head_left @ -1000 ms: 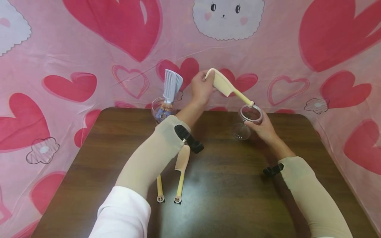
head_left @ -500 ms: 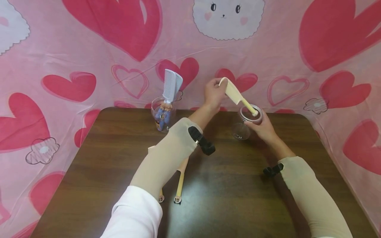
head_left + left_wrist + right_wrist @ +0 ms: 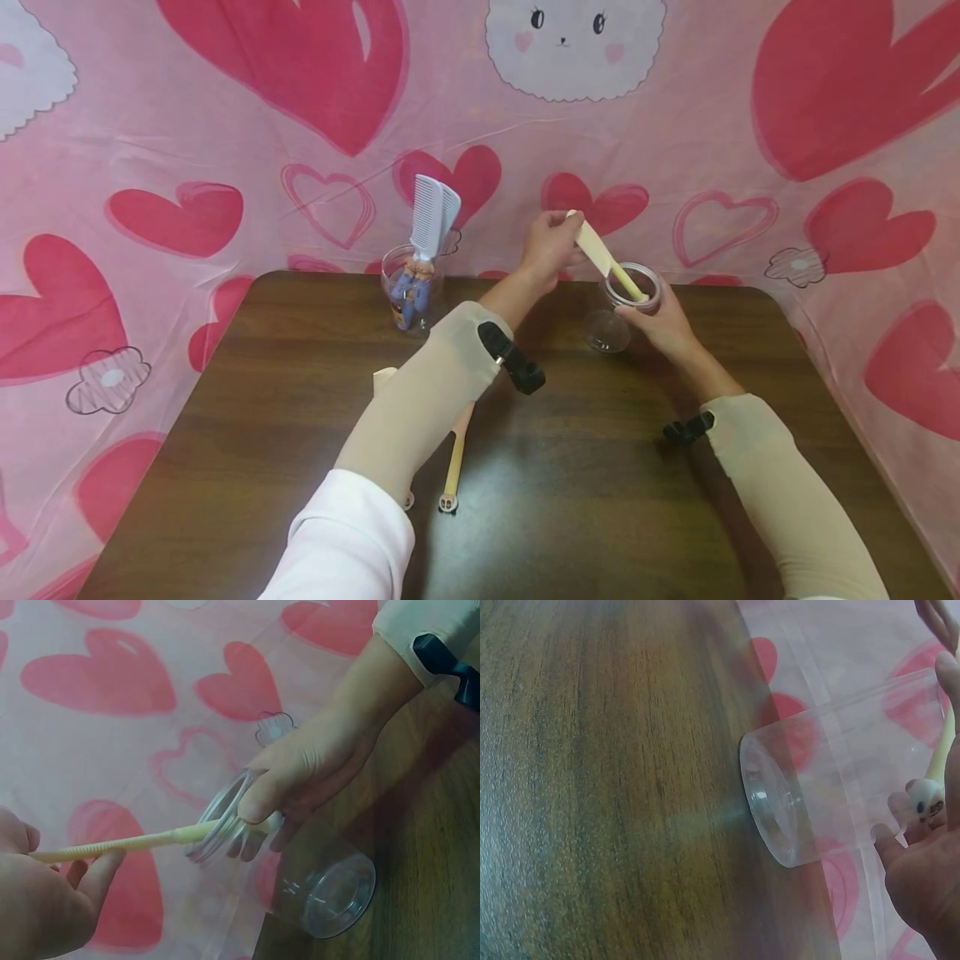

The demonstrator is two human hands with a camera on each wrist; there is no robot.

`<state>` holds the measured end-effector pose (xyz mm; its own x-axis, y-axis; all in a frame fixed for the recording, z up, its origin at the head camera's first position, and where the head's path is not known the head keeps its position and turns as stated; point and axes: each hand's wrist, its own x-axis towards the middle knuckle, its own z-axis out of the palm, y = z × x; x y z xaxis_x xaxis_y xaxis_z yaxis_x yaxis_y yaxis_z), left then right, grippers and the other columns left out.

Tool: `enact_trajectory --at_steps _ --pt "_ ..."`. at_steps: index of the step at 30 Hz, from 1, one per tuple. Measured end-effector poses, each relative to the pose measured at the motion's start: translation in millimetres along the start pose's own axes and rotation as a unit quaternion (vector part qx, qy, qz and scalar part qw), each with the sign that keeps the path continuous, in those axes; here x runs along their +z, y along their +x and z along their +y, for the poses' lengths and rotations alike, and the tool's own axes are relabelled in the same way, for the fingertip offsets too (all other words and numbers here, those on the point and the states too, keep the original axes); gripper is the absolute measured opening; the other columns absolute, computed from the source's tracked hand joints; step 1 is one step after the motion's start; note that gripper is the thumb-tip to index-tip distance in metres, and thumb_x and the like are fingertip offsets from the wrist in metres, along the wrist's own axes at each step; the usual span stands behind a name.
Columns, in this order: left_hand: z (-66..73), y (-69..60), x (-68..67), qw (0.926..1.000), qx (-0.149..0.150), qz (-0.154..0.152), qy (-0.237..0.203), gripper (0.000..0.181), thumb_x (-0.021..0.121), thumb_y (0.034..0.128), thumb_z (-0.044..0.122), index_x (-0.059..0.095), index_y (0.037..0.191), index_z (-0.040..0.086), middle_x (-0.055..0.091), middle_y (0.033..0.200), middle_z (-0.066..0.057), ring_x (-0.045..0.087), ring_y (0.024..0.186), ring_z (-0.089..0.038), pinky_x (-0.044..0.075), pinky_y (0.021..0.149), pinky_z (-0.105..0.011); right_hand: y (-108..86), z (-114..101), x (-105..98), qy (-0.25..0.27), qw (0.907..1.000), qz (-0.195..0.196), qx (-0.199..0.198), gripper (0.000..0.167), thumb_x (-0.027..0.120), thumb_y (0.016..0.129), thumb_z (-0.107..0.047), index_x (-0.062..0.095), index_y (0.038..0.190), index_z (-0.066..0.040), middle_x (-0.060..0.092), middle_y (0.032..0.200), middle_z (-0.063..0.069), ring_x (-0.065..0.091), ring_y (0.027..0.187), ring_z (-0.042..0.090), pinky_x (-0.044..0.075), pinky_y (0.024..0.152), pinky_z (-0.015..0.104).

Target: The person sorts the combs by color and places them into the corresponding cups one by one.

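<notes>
My left hand [image 3: 549,248] pinches the cream toothed end of a yellow-handled comb [image 3: 594,247]. The comb slants down to the right, and its handle has passed through the mouth of a clear plastic jar [image 3: 609,332]. In the right wrist view the handle's small white animal-head tip [image 3: 927,798] is inside the jar near its wall. My right hand [image 3: 663,321] grips the jar around its upper part, just under the rim. Seen from the left wrist, the left fingers [image 3: 101,877] hold the comb's far end, outside the jar.
A second clear jar [image 3: 390,279] at the back left holds light blue combs [image 3: 435,212] standing upright. Two more yellow-handled combs lie on the brown table [image 3: 600,500], partly under my left forearm; one handle [image 3: 454,467] shows. A pink heart-printed cloth [image 3: 247,108] hangs behind.
My left hand has moved right and down with the comb, so the handle has gone from above the jar's rim to inside it. My right hand and the jar have stayed put.
</notes>
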<state>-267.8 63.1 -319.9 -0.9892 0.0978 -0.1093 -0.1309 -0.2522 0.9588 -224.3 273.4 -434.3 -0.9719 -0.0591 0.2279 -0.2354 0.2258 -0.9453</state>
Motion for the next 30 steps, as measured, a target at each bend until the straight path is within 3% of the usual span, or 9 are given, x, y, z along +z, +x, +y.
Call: enact_trajectory --at_steps 5,10,15,22,26,30 --pt "-2.8 -0.6 1.8 0.9993 -0.012 -0.034 -0.006 0.036 0.062 0.1025 0.021 0.055 0.127 -0.005 0.064 0.102 -0.013 0.073 0.100 -0.035 0.062 0.082 -0.038 -0.5 0 0 -0.014 0.9998 0.005 0.017 0.074 0.073 0.089 0.006 0.033 0.152 0.004 0.052 0.128 -0.004 0.050 0.115 0.005 0.041 0.096 0.010" --pt "-3.2 -2.7 3.6 0.9963 -0.027 -0.077 -0.028 0.044 0.061 0.1037 0.027 0.051 0.134 -0.004 0.063 0.129 -0.026 0.067 0.116 -0.037 0.057 0.092 -0.048 -0.6 0 0 -0.014 0.9996 0.006 0.023 0.071 0.071 0.090 0.004 0.033 0.151 0.004 0.054 0.123 -0.004 0.053 0.111 0.007 0.044 0.093 0.011" --pt "-4.3 -2.4 1.7 0.9960 -0.024 -0.078 -0.037 0.045 0.057 0.1056 0.026 0.048 0.135 -0.006 0.056 0.138 -0.031 0.063 0.121 -0.041 0.054 0.096 -0.053 -1.1 1 0 0.003 0.9998 0.004 0.017 0.070 0.070 0.090 0.008 0.034 0.150 0.005 0.056 0.122 -0.005 0.055 0.110 0.007 0.045 0.092 0.012" --pt "-2.4 2.3 -10.9 0.9964 -0.032 -0.079 -0.003 0.049 0.055 0.1067 0.029 0.045 0.141 -0.005 0.056 0.140 -0.027 0.062 0.123 -0.039 0.054 0.099 -0.049 -0.4 0 1 0.003 0.9999 0.005 0.010 0.071 0.070 0.089 0.009 0.034 0.150 0.005 0.053 0.133 0.013 0.055 0.116 0.013 0.045 0.092 0.011" --pt "0.3 1.0 -20.5 0.9958 -0.031 -0.085 0.013 0.048 0.054 0.1070 0.027 0.046 0.141 -0.006 0.055 0.140 -0.029 0.062 0.123 -0.037 0.054 0.099 -0.048 -0.7 1 0 -0.002 0.9999 0.007 0.008 0.071 0.071 0.089 0.008 0.036 0.150 0.005 0.055 0.130 0.009 0.054 0.113 0.009 0.045 0.093 0.011" --pt "3.0 -2.7 -36.4 0.9922 -0.019 -0.114 0.047 0.045 0.052 0.1080 0.022 0.047 0.140 -0.010 0.051 0.142 -0.031 0.062 0.121 -0.041 0.055 0.097 -0.048 -0.4 2 0 0.015 0.9999 0.004 0.002 0.070 0.070 0.088 0.009 0.037 0.149 0.005 0.056 0.127 0.004 0.055 0.113 0.009 0.045 0.094 0.012"
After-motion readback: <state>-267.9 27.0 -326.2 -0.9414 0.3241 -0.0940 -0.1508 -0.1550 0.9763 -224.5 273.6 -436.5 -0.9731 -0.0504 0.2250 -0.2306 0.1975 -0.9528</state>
